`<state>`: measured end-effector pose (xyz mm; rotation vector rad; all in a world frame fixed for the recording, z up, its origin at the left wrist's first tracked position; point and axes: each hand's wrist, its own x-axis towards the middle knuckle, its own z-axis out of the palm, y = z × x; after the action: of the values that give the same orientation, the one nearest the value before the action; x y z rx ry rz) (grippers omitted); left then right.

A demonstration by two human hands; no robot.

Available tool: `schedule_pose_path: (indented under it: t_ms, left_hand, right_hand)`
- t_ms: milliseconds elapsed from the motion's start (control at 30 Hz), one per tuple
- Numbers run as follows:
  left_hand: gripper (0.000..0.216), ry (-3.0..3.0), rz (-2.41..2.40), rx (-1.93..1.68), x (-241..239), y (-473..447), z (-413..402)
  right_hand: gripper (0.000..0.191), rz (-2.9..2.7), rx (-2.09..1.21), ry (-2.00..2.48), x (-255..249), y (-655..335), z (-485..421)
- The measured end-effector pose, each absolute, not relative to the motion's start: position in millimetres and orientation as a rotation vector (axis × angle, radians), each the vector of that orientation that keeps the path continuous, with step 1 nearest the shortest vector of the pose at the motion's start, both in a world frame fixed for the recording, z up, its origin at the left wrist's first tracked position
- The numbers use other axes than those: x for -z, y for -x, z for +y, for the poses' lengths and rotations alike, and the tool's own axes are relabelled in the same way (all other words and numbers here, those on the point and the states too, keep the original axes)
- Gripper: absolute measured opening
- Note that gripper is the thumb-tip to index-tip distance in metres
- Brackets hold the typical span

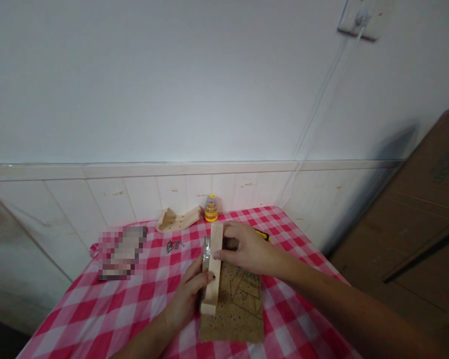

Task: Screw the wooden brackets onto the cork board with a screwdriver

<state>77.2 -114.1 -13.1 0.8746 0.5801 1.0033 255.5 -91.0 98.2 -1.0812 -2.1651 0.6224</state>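
The grip of the right hand (247,249) is closed on the upper end of a pale wooden block (214,279), fingers over its top face and thumb against its side. The grip of the left hand (189,294) is closed on the same block lower down, thumb pressed to its left edge where a bit of clear plastic film (206,254) clings to the wood. The block lies lengthwise just below the middle of the frame, resting along the left edge of a cork sheet (239,309) printed with dark line drawings. A small dark brown thing shows under the right palm, too hidden to name.

The cork sheet lies on a surface covered by a red and white checked cloth (134,299). Left of the block is a small heap of dark screws (174,245), and further left a pixelated patch (121,252). Above the block, near the far edge, lie a shaped wooden piece (177,219) and a yellow capped container (211,208). A yellow and black tool handle (264,235) pokes out behind the right hand. A cardboard box (426,209) fills the right of the frame, and a wall socket (359,20) with a white cable sits upper right
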Motion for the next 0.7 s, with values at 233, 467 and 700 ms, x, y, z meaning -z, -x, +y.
schedule_pose_path:
  t_ms: [233, 467, 700]
  left_hand:
    - [0.066, -0.900, 0.508, -1.034, 12, -75, -112]
    - [0.066, -0.896, 0.489, -1.058, 19, -74, -107]
    - [0.059, -0.863, 0.494, -1.060, 18, -76, -108]
  right_hand:
    - [0.009, -1.948, -0.886, 1.178, -120, -308, -82]
    - [0.014, -1.937, -0.901, 1.269, -133, -332, -97]
    - [0.007, -2.048, -0.865, 1.230, -131, -295, -108]
